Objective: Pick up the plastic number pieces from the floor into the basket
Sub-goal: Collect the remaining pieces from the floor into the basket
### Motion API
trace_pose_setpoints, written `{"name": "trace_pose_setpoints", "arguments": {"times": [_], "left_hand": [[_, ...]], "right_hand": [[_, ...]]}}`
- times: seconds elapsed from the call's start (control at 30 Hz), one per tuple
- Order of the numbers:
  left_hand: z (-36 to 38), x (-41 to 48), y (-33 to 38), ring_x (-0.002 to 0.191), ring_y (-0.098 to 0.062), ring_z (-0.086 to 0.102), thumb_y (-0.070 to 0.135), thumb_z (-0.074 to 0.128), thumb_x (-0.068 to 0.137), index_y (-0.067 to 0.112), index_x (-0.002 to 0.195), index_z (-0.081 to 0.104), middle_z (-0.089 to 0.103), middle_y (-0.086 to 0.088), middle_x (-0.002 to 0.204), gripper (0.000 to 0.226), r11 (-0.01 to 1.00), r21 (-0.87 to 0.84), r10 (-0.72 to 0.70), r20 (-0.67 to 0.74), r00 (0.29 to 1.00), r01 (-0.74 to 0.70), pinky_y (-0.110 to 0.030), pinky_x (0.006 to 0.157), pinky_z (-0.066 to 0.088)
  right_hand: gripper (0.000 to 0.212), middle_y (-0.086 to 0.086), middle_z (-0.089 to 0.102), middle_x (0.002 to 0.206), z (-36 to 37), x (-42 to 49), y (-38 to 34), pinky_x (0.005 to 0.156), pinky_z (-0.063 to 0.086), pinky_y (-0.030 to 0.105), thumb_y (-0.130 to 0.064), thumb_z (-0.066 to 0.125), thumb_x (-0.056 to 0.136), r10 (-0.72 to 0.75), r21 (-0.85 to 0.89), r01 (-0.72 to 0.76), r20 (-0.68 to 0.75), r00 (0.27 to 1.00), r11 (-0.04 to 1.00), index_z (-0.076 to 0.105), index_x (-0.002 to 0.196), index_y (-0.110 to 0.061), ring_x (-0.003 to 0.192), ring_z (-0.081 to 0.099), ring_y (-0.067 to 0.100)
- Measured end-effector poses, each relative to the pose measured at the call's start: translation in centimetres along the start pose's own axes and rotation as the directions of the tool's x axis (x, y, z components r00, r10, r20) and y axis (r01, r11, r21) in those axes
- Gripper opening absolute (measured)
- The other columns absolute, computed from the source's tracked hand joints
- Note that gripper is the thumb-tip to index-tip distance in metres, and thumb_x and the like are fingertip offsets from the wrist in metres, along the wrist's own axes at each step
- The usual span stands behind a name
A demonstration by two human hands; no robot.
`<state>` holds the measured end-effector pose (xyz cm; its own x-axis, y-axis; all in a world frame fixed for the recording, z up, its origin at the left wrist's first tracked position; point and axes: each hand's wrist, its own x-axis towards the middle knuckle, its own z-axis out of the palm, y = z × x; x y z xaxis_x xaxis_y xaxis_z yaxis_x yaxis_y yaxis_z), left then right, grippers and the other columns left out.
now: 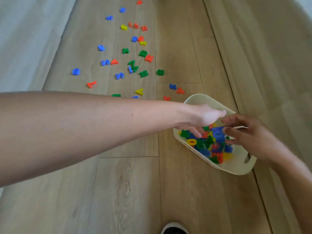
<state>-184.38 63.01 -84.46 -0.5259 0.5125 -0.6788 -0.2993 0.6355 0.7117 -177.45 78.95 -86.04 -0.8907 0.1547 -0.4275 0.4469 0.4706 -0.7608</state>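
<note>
A cream basket (236, 168) sits on the wood floor at the right, holding a heap of coloured plastic pieces (205, 146). My left hand (203, 118) reaches across from the left and hovers over the basket's far end, fingers loose and pointing down. My right hand (249, 138) is over the basket's right side with fingers spread. A blurred blue piece (217, 131) lies just below the fingertips of both hands. Several more pieces are scattered on the floor beyond, such as a green one (160, 72), a yellow one (139, 91) and a red one (91, 84).
A pale wall or skirting (25, 39) runs along the left of the floor. The toe of a shoe (173, 229) shows at the bottom edge. My left forearm (76, 129) covers part of the floor and a few pieces behind it.
</note>
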Motion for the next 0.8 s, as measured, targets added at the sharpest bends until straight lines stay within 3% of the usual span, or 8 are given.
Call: {"name": "trace_pose_setpoints", "arguments": {"times": [0.07, 0.13, 0.27, 0.33, 0.43, 0.53, 0.67, 0.8], "left_hand": [[-0.6, 0.2, 1.1, 0.133, -0.033, 0.046, 0.052, 0.029, 0.101, 0.011, 0.153, 0.017, 0.023, -0.010, 0.160, 0.067, 0.999, 0.017, -0.029, 0.052, 0.998, 0.028, -0.039, 0.097, 0.051], [-1.6, 0.6, 1.6, 0.135, -0.032, 0.044, 0.054, 0.027, 0.100, 0.013, 0.153, 0.019, 0.025, -0.010, 0.159, 0.067, 0.995, 0.090, -0.039, 0.031, 0.999, 0.036, -0.039, 0.099, 0.050], [-6.3, -0.5, 0.5, 0.112, -0.026, 0.060, 0.047, 0.033, 0.101, 0.012, 0.131, 0.052, 0.056, -0.008, 0.127, 0.050, 0.987, 0.162, 0.031, -0.107, 0.994, -0.013, -0.034, 0.084, 0.056], [-10.3, -2.4, -2.7, 0.104, -0.023, 0.062, 0.044, 0.039, 0.100, 0.015, 0.113, 0.060, 0.059, -0.005, 0.111, 0.038, 0.969, 0.241, -0.006, -0.177, 0.984, 0.049, -0.033, 0.077, 0.057], [-15.9, -6.0, -8.8, 0.088, -0.018, 0.057, 0.041, 0.046, 0.098, 0.009, 0.094, 0.062, 0.055, -0.005, 0.092, 0.035, 0.903, 0.367, -0.142, -0.234, 0.962, 0.222, -0.033, 0.073, 0.056], [-19.7, -7.4, -13.2, 0.091, -0.022, 0.061, 0.030, 0.050, 0.098, 0.003, 0.097, 0.063, 0.062, -0.013, 0.098, 0.030, 0.937, 0.185, -0.210, -0.377, 0.902, 0.296, -0.035, 0.074, 0.054], [-21.3, -6.2, -15.5, 0.094, -0.024, 0.065, 0.022, 0.051, 0.099, 0.003, 0.101, 0.064, 0.067, -0.013, 0.103, 0.023, 0.979, -0.205, -0.136, -0.581, 0.803, 0.018, -0.037, 0.078, 0.055], [-19.7, -4.1, -17.7, 0.090, -0.021, 0.064, 0.014, 0.052, 0.098, 0.001, 0.105, 0.062, 0.066, -0.014, 0.100, 0.018, 0.930, -0.324, -0.105, -0.684, 0.722, -0.172, -0.031, 0.073, 0.053]], "right_hand": [[0.018, 0.013, 0.062, 0.117, -0.7, 0.1, 0.1, 0.088, 0.059, 0.043, -0.001, 0.058, 0.096, 0.035, 0.016, -0.036, 0.053, 0.998, 0.999, 0.064, 0.110, -0.011, 0.096, 0.067, 0.027], [0.019, 0.006, 0.065, 0.119, -1.3, 0.4, 0.1, 0.090, 0.058, 0.044, -0.004, 0.058, 0.097, 0.038, -0.004, -0.038, 0.082, 0.996, 0.999, 0.065, 0.111, -0.015, 0.100, 0.068, 0.023], [0.017, -0.007, 0.069, 0.109, -2.0, 1.5, -1.6, 0.083, 0.058, 0.037, -0.017, 0.060, 0.097, -0.047, -0.062, 0.051, 0.070, 0.996, 0.997, 0.067, 0.111, -0.025, 0.095, 0.069, 0.013], [0.016, -0.014, 0.070, 0.103, -1.1, 2.6, -4.0, 0.075, 0.055, 0.028, -0.026, 0.061, 0.096, -0.123, -0.113, 0.133, 0.096, 0.988, 0.985, 0.067, 0.110, -0.032, 0.090, 0.068, 0.004], [0.016, -0.013, 0.071, 0.097, 2.4, 5.1, -8.0, 0.077, 0.055, 0.028, -0.031, 0.061, 0.093, -0.253, -0.104, 0.267, 0.132, 0.958, 0.958, 0.068, 0.108, -0.031, 0.087, 0.067, 0.003], [0.013, -0.001, 0.073, 0.091, 7.6, 7.8, -11.6, 0.080, 0.058, 0.041, -0.021, 0.063, 0.091, -0.308, 0.074, 0.299, 0.218, 0.926, 0.951, 0.069, 0.103, -0.021, 0.087, 0.070, 0.016], [0.009, 0.008, 0.073, 0.083, 13.3, 11.1, -13.2, 0.075, 0.059, 0.052, -0.013, 0.062, 0.090, -0.284, 0.193, 0.240, 0.248, 0.926, 0.951, 0.065, 0.097, -0.017, 0.084, 0.072, 0.029], [0.009, 0.000, 0.071, 0.079, 16.0, 13.8, -12.5, 0.066, 0.059, 0.054, -0.017, 0.063, 0.089, -0.275, 0.119, 0.254, 0.226, 0.934, 0.960, 0.065, 0.096, -0.022, 0.078, 0.072, 0.020]]}}
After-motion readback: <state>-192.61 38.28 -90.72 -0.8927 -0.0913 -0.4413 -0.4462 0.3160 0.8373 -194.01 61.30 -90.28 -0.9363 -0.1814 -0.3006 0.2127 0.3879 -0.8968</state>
